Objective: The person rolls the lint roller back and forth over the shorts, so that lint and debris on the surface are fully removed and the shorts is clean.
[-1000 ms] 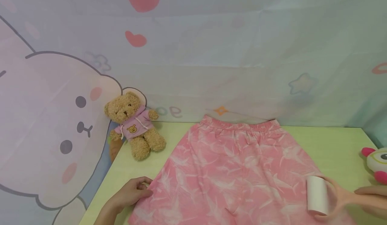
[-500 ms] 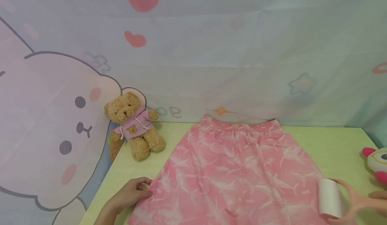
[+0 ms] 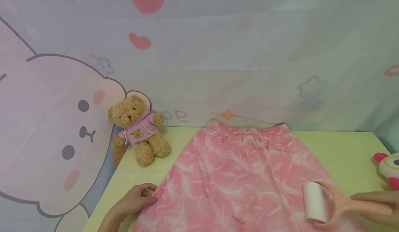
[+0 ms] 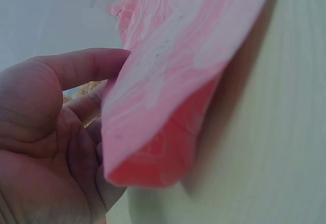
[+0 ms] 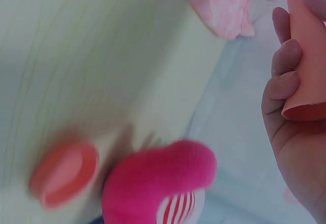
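Observation:
Pink shorts point(image 3: 230, 176) with a white feathery print lie spread out, their elastic waistband toward the back wall. My left hand point(image 3: 137, 199) pinches the left edge of the shorts; in the left wrist view the thumb point(image 4: 97, 66) lies on top of the cloth and the other fingers go behind it, beside the leg opening point(image 4: 163, 152). My right hand point(image 3: 378, 204) grips the orange handle point(image 5: 308, 56) of a lint roller. Its white roll point(image 3: 314, 202) rests on the right side of the shorts. The handle's hollow end shows in the right wrist view.
A teddy bear point(image 3: 137, 128) in a lilac hoodie leans at the back left of the pale green table point(image 3: 339, 149). At the right edge sits a white and pink plush toy point(image 3: 389, 168). An orange oval piece point(image 5: 63, 175) lies near it. A printed cloth point(image 3: 202, 52) hangs behind.
The lint roller first moved right to the edge of the shorts, then back left, further in than at the start. My left hand has stayed in place on the cloth.

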Demonstrator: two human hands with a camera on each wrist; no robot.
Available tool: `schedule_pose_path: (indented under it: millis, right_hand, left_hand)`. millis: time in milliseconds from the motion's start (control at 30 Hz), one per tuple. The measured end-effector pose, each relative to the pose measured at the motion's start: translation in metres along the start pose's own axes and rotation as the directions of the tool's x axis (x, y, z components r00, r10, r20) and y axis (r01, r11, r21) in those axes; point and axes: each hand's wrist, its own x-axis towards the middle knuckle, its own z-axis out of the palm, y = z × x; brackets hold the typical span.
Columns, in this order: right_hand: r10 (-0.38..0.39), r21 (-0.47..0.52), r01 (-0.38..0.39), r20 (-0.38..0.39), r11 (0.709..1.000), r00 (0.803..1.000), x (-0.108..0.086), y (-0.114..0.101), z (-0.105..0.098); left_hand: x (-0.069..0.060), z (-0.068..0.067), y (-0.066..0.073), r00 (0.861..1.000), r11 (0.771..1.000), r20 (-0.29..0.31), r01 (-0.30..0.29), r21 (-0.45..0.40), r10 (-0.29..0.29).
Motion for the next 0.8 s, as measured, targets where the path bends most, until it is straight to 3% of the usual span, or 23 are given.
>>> schedule_pose_path:
  millis: [67,167,333,533,800]
  right_hand:
    - [-0.048,0.130,0.046,0.010,0.990,0.999,0.007,-0.011,0.006]
    - [-0.153,0.104,0.157,-0.042,0.982,0.987,0.016,-0.022,0.016]
    - [-0.241,0.072,0.244,-0.047,0.967,0.969,0.025,-0.031,0.029]
    - [-0.256,0.110,0.253,0.014,0.961,0.967,0.034,-0.042,0.043]
    - [-0.167,0.205,0.137,0.136,0.969,0.977,0.042,-0.065,0.056]
  left_hand:
    - [0.000,0.000,0.000,1.000,1.000,-0.001,0.000,-0.001,0.000]
    - [0.000,0.000,0.001,1.000,1.000,-0.003,0.003,-0.004,-0.003]
    - [-0.001,0.000,0.003,1.000,1.000,0.001,0.007,-0.010,-0.007]
    - [-0.002,-0.001,0.004,1.000,0.999,0.014,0.006,-0.031,-0.006]
    - [-0.002,0.000,0.004,1.000,1.000,0.010,0.012,-0.025,-0.012]
